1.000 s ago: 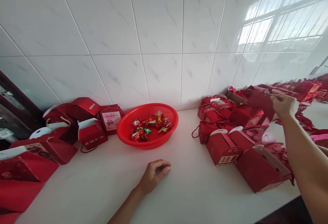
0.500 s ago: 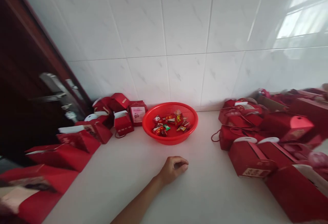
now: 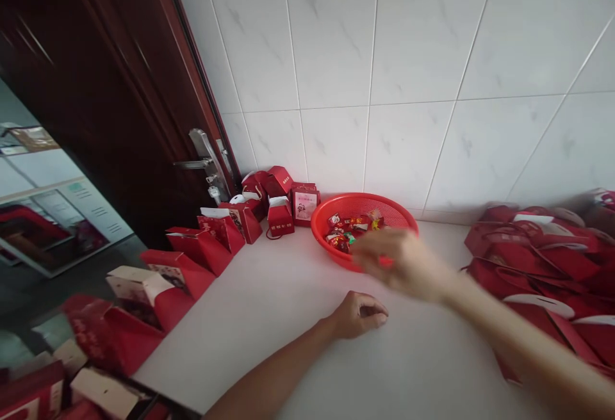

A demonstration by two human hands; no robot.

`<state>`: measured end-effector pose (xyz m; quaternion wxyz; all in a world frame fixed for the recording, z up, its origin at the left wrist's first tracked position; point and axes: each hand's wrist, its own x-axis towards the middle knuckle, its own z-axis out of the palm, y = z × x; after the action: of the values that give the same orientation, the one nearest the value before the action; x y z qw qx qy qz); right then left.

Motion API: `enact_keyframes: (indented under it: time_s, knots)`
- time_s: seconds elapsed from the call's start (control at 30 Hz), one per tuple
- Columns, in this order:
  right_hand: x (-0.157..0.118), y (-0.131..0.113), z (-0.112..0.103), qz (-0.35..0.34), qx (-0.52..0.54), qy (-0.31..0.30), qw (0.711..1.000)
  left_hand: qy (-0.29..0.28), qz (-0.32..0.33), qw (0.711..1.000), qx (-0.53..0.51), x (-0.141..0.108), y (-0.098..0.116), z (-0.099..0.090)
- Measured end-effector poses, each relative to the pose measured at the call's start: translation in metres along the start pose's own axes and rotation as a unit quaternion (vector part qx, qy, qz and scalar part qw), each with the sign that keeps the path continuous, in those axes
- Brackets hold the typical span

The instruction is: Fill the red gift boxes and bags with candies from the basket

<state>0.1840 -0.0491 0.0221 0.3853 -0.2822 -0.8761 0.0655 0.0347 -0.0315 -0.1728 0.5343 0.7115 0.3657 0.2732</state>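
Observation:
A red plastic basket point(image 3: 365, 201) stands on the white table by the wall, with several wrapped candies point(image 3: 339, 239) inside. My left hand point(image 3: 360, 315) rests on the tabletop in front of it, fingers curled and thumb apart from them, with nothing between. Blurred by motion, my right hand point(image 3: 396, 263) reaches in from the right over the basket's front rim and hides part of the candies. Its fingertips are smeared, so whether it holds anything does not show.
Red gift boxes line the left edge point(image 3: 202, 253), with a small open box point(image 3: 280, 215) beside the basket. More red boxes point(image 3: 542, 266) are heaped at the right. A dark door point(image 3: 120, 87) is at the left, behind the table.
My right hand has come into view from the right and is over the basket's front. The view has turned left, showing more boxes and the door. My left hand keeps its pose.

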Motion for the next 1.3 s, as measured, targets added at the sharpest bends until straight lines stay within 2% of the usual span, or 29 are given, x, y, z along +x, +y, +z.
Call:
enact_keyframes:
  time_s: [0.07,0.17,0.23,0.3,0.37,0.47,0.53,0.6,0.67,0.8,0.93,1.13,1.3]
  knots:
    - [-0.022,-0.013,0.058,-0.029,0.070,-0.160,0.984,-0.032,-0.014,0.999,0.006,0.001,0.003,-0.008]
    - [-0.066,-0.025,0.129,-0.024,0.115,-0.288,0.950,-0.096,-0.041,0.995,0.008,0.000,0.014,-0.033]
    - [-0.092,-0.028,0.164,-0.009,0.160,-0.333,0.929,-0.128,-0.057,0.990,0.007,-0.005,0.027,-0.061]
    - [-0.110,-0.030,0.189,0.015,0.194,-0.356,0.914,-0.142,-0.069,0.987,0.006,-0.015,0.043,-0.095]
    - [-0.120,-0.032,0.204,0.064,0.202,-0.371,0.904,-0.109,-0.070,0.992,0.008,-0.024,0.061,-0.134]
    - [-0.123,-0.034,0.213,0.102,0.195,-0.370,0.902,0.032,-0.052,0.998,0.027,-0.026,0.085,-0.188]
    - [-0.122,-0.035,0.212,0.102,0.204,-0.364,0.903,0.145,-0.050,0.986,0.057,-0.013,0.096,-0.214]
    - [-0.121,-0.033,0.210,0.105,0.220,-0.353,0.903,0.230,-0.068,0.966,0.098,0.012,0.101,-0.232]
    - [-0.123,-0.030,0.208,0.119,0.231,-0.336,0.905,0.276,-0.102,0.945,0.142,0.042,0.103,-0.242]
    - [-0.127,-0.019,0.211,0.145,0.241,-0.306,0.910,0.308,-0.144,0.911,0.233,0.095,0.104,-0.246]
    - [-0.127,-0.012,0.214,0.163,0.229,-0.303,0.911,0.315,-0.179,0.882,0.302,0.119,0.102,-0.245]
    - [-0.121,-0.013,0.204,0.172,0.234,-0.297,0.910,0.316,-0.223,0.856,0.344,0.118,0.098,-0.247]
    - [-0.120,-0.016,0.201,0.175,0.228,-0.297,0.911,0.313,-0.236,0.854,0.341,0.108,0.098,-0.245]
